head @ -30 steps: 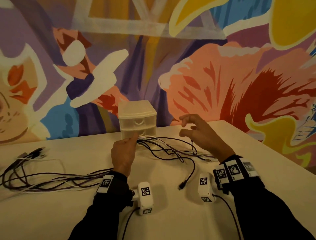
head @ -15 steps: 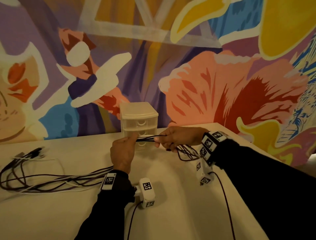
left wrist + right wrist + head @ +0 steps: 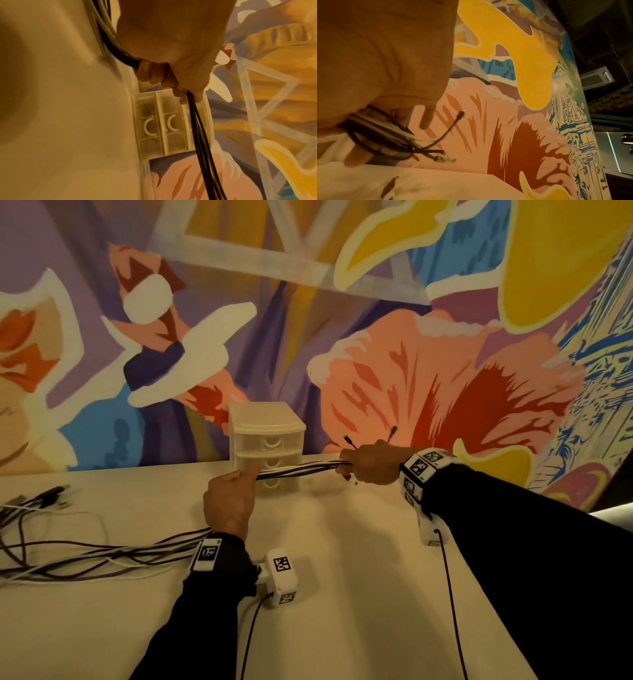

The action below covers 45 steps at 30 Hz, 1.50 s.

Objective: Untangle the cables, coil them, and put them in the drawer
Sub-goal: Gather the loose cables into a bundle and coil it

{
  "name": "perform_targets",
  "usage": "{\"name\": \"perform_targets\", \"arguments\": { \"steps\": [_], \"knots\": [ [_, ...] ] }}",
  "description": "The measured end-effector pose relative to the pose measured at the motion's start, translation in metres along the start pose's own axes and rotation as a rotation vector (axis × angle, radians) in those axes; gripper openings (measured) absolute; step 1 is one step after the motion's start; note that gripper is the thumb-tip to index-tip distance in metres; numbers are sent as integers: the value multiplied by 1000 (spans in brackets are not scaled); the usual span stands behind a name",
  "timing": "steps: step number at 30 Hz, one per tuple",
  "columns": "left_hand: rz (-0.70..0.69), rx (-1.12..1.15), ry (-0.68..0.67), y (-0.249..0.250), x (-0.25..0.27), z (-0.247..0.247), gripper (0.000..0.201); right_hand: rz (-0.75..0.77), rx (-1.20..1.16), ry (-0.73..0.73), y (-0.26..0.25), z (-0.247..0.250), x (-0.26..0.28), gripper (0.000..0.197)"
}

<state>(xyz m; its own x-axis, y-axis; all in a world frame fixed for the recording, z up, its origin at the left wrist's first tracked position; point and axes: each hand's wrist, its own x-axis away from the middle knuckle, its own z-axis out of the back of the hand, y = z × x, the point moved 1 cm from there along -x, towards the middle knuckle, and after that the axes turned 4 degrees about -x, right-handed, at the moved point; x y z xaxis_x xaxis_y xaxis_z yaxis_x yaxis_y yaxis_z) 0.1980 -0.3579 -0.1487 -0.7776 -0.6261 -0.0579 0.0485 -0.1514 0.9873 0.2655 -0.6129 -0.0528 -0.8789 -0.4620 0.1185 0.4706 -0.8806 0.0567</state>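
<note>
Drawer unit (image 3: 267,446) at desk's far edge: translucent frosted plastic, smooth, faint sheen; moulded white handles. Cables (image 3: 298,470): black and white sheathing, smooth, slightly glossy; metal-looking plug tips (image 3: 444,159). Desk (image 3: 342,577): pale, matt, smooth. Wall mural (image 3: 411,337): matt paint. Sleeves (image 3: 513,559): dark cloth.

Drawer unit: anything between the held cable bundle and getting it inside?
Yes: all three drawers of the drawer unit look shut. The cable bundle, uncoiled, is stretched across its front between left hand and right hand.

Black and white cables (image 3: 298,470), translucent white drawer unit (image 3: 267,436), multicoloured floral mural (image 3: 445,378).
</note>
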Motion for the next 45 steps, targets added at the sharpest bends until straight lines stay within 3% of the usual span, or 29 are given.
{"name": "perform_targets", "arguments": {
  "steps": [4,10,15,16,18,21,25,28,31,34,39,45],
  "knots": [
    [14,-17,-41,1,-2,1,57,64,-200,145,11,-22,-6,31],
    [20,-6,-44,6,-3,-3,47,-66,-158,421,21,-52,-15,33],
    [-8,-34,-5,2,-10,5,54,67,-694,442,24,-50,-8,23],
    [-1,-34,-4,1,-12,7,51,96,-797,422,24,-47,-5,22],
    [24,-28,6,0,-18,10,44,179,-1043,309,26,-40,5,37],
    [26,-56,10,1,-23,14,39,290,-1431,14,40,-31,22,47],
    [44,-27,7,4,-18,12,32,300,-1644,-280,58,-35,20,46],
    [43,-26,-3,3,-18,15,28,257,-1507,-382,68,-44,20,43],
    [20,-39,-5,3,-17,15,33,224,-1082,-370,69,-43,19,32],
    [-16,-79,-29,5,-11,10,38,129,-432,-160,63,-34,10,30],
    [-35,-105,-36,9,-5,6,45,9,295,215,49,-51,-2,33],
    [-114,-110,-109,11,2,0,41,-233,459,179,33,-86,-24,44]
  ]
}}
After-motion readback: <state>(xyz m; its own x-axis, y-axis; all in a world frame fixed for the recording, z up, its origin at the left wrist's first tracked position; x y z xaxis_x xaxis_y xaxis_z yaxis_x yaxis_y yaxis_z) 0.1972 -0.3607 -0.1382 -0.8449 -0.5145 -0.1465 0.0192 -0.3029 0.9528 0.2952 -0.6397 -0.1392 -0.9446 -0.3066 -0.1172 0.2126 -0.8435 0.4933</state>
